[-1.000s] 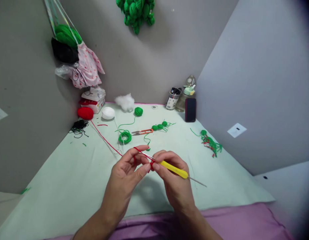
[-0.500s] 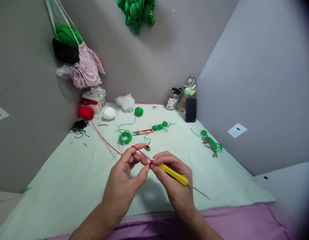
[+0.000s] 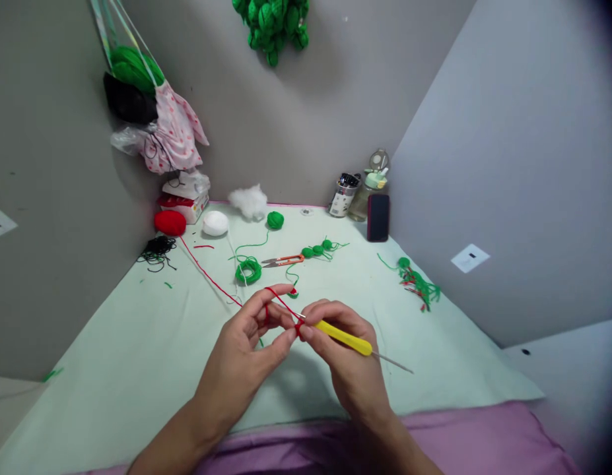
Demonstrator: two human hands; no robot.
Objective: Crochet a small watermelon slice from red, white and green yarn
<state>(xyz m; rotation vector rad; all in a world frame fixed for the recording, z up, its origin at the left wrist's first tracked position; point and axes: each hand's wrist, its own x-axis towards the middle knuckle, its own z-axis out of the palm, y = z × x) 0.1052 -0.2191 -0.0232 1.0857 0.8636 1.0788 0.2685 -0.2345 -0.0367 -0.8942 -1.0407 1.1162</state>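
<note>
Between the fingertips of both hands is a small red crochet piece [image 3: 300, 329]. My left hand [image 3: 249, 349] pinches its left side, with red yarn [image 3: 206, 278] looped over the raised index finger and running back to a red yarn ball [image 3: 170, 223]. My right hand [image 3: 352, 356] is closed round a crochet hook with a yellow handle [image 3: 344, 337]; its metal tip meets the red piece, and a thin metal end sticks out to the lower right. Just beyond the left fingertips lies a small red and green piece [image 3: 293, 292], partly hidden.
Orange-handled snips [image 3: 283, 261], a green yarn ring [image 3: 248, 271] and small green balls [image 3: 317, 251] lie beyond the hands. Farther back are a white yarn ball [image 3: 215, 223], stuffing [image 3: 249, 202], a pen holder [image 3: 342, 196] and a phone [image 3: 377, 218]. Green scraps [image 3: 418, 285] lie right.
The hook's handle and rear end have tilted slightly upward. The left index finger has shifted a little right, and more of the red piece shows between the fingertips.
</note>
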